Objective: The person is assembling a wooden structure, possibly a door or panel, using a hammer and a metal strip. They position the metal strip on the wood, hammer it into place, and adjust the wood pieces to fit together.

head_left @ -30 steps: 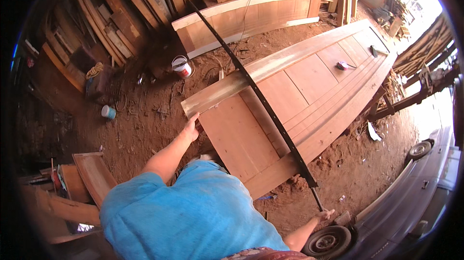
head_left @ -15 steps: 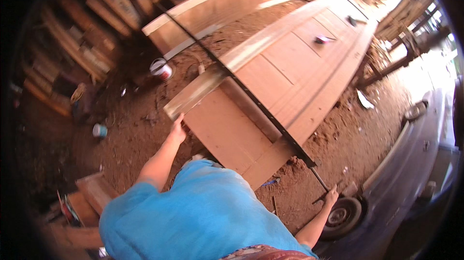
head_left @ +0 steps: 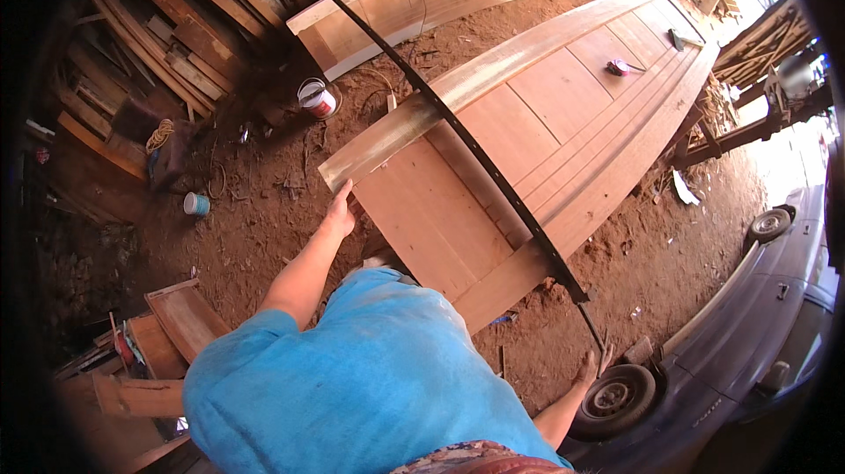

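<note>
A long panelled wooden door (head_left: 537, 100) lies before me, its near end close to my body. A long black bar clamp (head_left: 475, 150) crosses it from side to side, past both long edges. My left hand (head_left: 343, 210) grips the door's near left corner, thumb at the edge and the other fingers partly hidden. Off the right edge, my right hand (head_left: 588, 370) is at the clamp's screw end (head_left: 595, 329), thumb and fingers either side of it; its crossbar is hidden. On the door lie a small pink-and-dark round object (head_left: 618, 67) and a dark-headed tool (head_left: 676, 40).
Another panelled wooden piece (head_left: 422, 12) stands beyond the door. Stacked boards (head_left: 167, 43) fill the far left. A white paint bucket (head_left: 317, 99) and a small blue-white can (head_left: 196, 204) stand on the dirt floor. A parked car (head_left: 739, 316) is close to my right hand.
The view has shifted, so the door and clamp sit slightly farther right. My right hand has turned at the clamp's screw end, and its crossbar no longer shows. My left hand stays on the corner.
</note>
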